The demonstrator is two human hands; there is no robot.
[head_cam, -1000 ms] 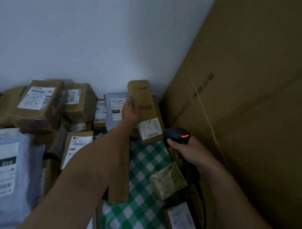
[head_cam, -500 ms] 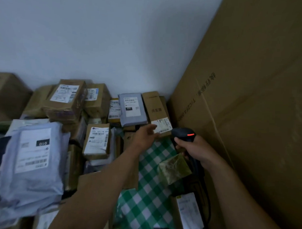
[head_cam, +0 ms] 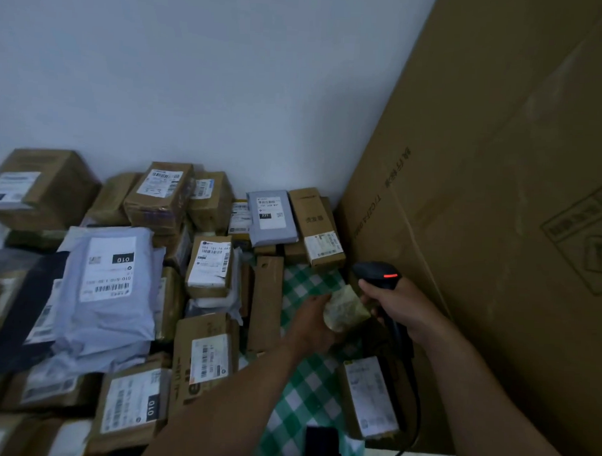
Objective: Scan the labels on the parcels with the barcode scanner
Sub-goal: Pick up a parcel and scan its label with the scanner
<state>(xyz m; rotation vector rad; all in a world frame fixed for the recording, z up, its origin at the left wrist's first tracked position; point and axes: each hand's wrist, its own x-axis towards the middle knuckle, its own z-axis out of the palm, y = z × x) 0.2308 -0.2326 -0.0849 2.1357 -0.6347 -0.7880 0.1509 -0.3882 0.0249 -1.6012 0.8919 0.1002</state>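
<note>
A large carton (head_cam: 499,166) is stood at the right, against the white wall. Labelled parcels are piled across the left and rear, among them a grey mailer bag (head_cam: 109,289) marked 010. A green-checked cloth (head_cam: 300,391) is exposed between the pile and the carton. The barcode scanner (head_cam: 376,273) is held just beside the carton, its red indicator lit; the right grip (head_cam: 397,304) is clamped around its handle. A small crumpled packet (head_cam: 346,311) is held over the cloth, next to the scanner, with the left grip (head_cam: 315,322) closed on it. Its label cannot be made out.
</note>
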